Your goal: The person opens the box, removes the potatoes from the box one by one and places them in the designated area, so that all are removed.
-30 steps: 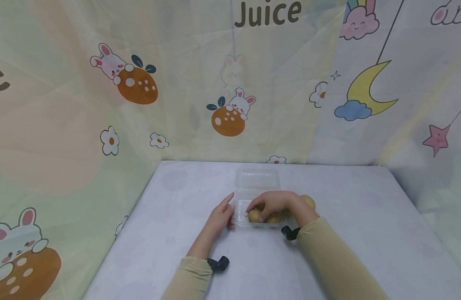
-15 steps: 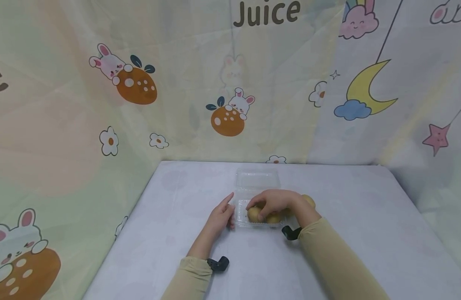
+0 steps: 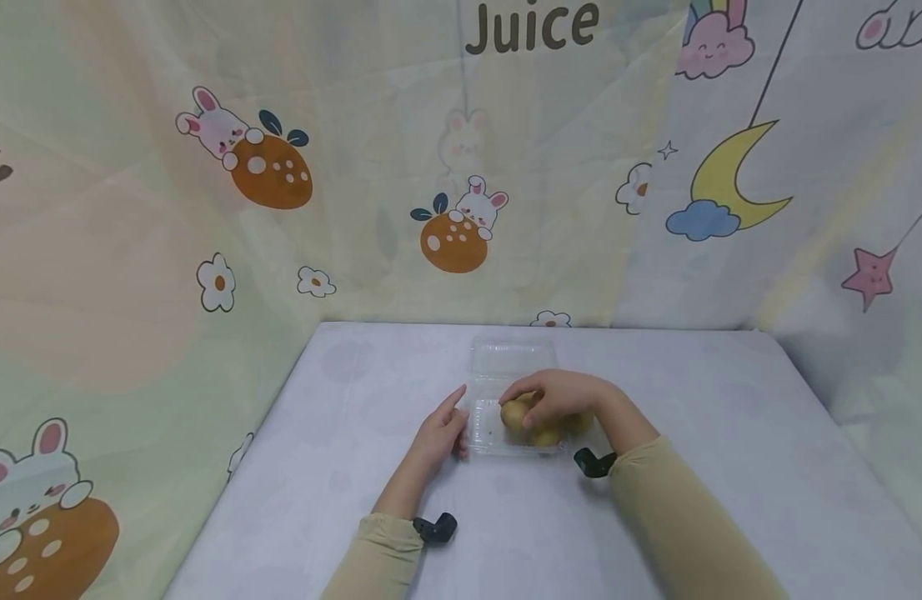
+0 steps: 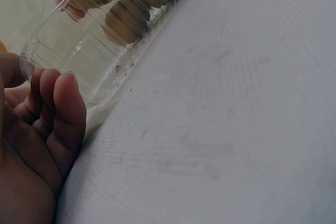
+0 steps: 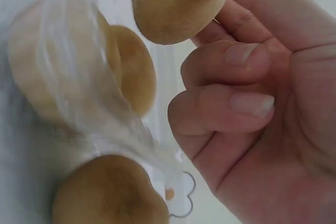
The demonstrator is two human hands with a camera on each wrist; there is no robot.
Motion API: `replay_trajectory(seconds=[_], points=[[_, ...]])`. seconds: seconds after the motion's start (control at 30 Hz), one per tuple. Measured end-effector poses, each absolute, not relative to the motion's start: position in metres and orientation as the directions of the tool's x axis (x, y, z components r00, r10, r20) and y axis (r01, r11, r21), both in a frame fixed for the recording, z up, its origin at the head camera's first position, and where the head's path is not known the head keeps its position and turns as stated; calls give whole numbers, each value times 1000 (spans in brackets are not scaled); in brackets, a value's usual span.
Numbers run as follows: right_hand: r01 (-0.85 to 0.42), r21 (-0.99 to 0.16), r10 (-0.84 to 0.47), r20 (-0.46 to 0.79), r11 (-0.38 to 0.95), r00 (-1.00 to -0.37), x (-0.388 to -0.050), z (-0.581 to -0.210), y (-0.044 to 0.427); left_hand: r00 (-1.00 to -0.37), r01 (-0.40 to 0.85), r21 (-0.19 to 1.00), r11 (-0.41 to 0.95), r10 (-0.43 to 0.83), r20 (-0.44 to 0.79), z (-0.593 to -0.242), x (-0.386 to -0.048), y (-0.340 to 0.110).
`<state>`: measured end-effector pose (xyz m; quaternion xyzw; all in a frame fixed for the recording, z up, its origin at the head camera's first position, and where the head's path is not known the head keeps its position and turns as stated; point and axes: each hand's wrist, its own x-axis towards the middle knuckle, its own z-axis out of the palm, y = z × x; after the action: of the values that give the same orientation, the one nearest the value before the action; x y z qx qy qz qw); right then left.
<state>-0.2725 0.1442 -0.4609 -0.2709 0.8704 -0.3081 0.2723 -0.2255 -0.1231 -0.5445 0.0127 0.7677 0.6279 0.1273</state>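
Note:
An open clear plastic container (image 3: 485, 432) holds several round yellow-brown fruits (image 3: 545, 436), kiwi-like in look. Over its right half, my right hand (image 3: 564, 395) pinches one such fruit (image 5: 176, 6) between thumb and fingers; in the right wrist view the ring and little fingers curl beneath without touching it. At the container's left side is my left hand (image 3: 440, 432), index finger stretched forward. The left wrist view shows its other fingertips (image 4: 68, 90) loosely bent against the clear wall. The right hand partly hides the fruits.
The container's clear lid (image 3: 512, 357) lies folded back behind its base. A white cloth covers the table (image 3: 386, 367). Behind rises a printed curtain (image 3: 371, 208) with rabbits and flowers. Another fruit (image 5: 110, 192) sits low in the right wrist view.
My right hand has risen slightly and shifted right, bringing the pinched fruit up with it. The fruit seen right of the wrist is now mostly covered. My left hand stays put.

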Motion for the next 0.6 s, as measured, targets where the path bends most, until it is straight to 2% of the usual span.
replay_trajectory(seconds=[0.27, 0.6], points=[[-263, -747, -602, -222, 610, -767, -270, -458, 177, -970, -135, 967, 217, 172, -174, -544, -225, -122], [-273, -785, -551, -103, 557, -828, -263, -462, 218, -970, -140, 967, 214, 168, -178, -546, -226, -122]])
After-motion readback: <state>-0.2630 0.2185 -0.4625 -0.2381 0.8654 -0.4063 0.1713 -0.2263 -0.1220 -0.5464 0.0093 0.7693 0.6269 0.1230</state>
